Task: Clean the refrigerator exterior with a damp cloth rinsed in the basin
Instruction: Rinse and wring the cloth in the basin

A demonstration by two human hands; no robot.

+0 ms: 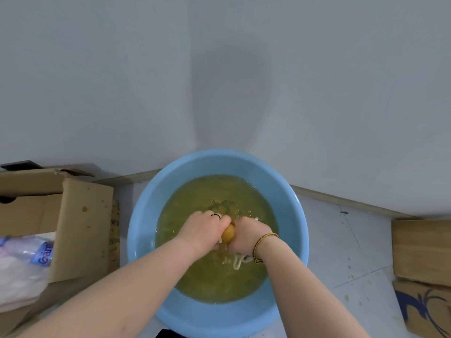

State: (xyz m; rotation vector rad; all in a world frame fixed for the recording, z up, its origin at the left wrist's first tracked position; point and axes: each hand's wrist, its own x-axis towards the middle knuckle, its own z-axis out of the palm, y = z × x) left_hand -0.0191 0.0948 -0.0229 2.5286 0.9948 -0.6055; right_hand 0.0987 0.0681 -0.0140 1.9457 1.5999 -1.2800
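We are squeezing the wet yellow cloth [229, 235] tight in our left hand [204, 231] and right hand [247, 236] over the round blue plastic basin [142, 217], needing it just damp.

Forearms converge, left hand [204, 230] and right hand [247, 234] gripping the cloth [229, 235] together.

Your head camera looked steeply down from close above the basin [144, 215], facing the wall [219, 69] just beyond it.
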